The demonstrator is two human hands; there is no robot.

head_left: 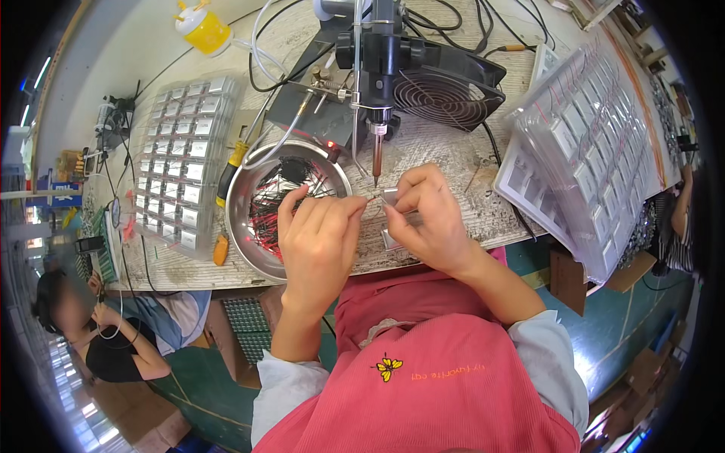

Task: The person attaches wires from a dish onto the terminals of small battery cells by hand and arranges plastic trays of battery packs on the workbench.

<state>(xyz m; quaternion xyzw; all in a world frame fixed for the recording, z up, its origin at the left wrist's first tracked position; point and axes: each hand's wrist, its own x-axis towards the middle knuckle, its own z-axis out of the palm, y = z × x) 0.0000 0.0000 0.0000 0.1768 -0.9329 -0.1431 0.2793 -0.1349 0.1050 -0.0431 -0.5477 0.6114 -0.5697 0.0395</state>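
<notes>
My left hand [321, 238] and my right hand [432, 220] come close together just below the tip of an upright soldering iron [377, 155] held in a stand. Both are closed in a pinch, thumb against fingers. A tiny light-coloured piece shows between the fingertips, too small to name. Under my right hand a small silver block [390, 240] lies near the table's front edge, partly covered. Beside my left hand stands a round metal bowl [236, 215] full of red and black wires [264, 219].
A clear tray of silver blocks [175, 162] lies at left; stacked trays [596, 166] with red wires rise at right. A yellow-black screwdriver [232, 172], an orange-handled tool [220, 250], a black fan [445, 97] and a yellow bottle [205, 32] surround the stand. Another person [121, 340] sits at left.
</notes>
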